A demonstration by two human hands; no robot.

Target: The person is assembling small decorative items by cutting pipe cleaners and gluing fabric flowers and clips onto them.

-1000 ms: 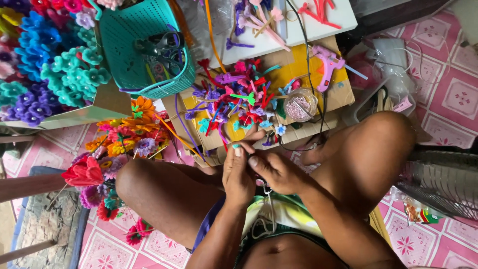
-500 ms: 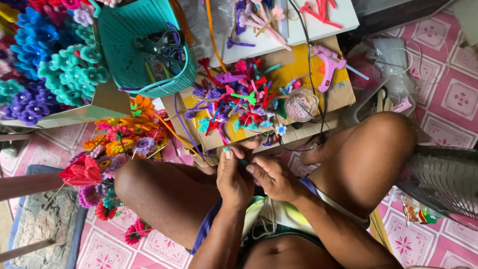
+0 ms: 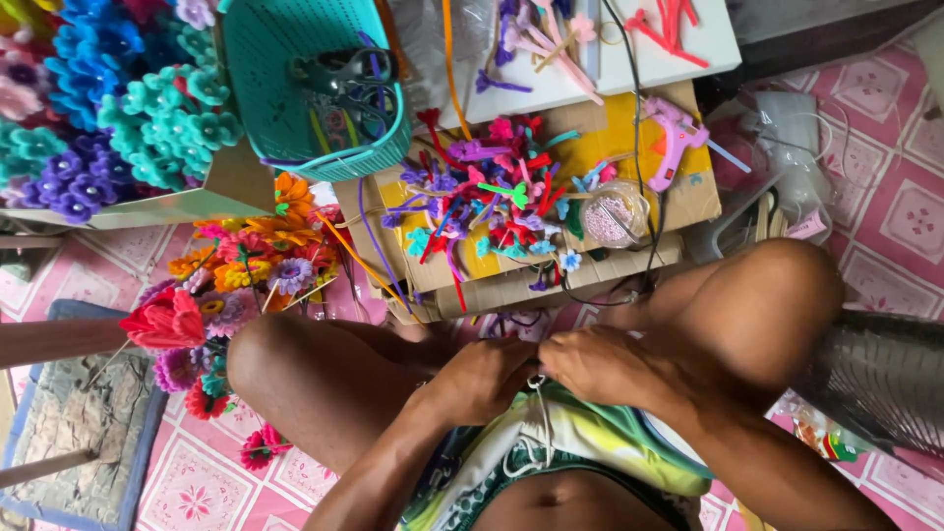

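Two hands meet low over the lap: the left hand [image 3: 487, 379] and the right hand [image 3: 600, 366] are both curled, fingertips pinched together around a small piece [image 3: 537, 381] too tiny to make out, right above the waistband of the shorts [image 3: 560, 442]. One teal basket [image 3: 295, 69] sits up top, one pink glue gun [image 3: 674, 133] lies on the cardboard box [image 3: 629, 147], one heap of coloured pipe cleaners [image 3: 487, 211] spreads beside it. One bunch of finished flowers [image 3: 231, 285] rests by the left knee. Compared with a second ago, both hands have dropped from near the box edge down to the lap.
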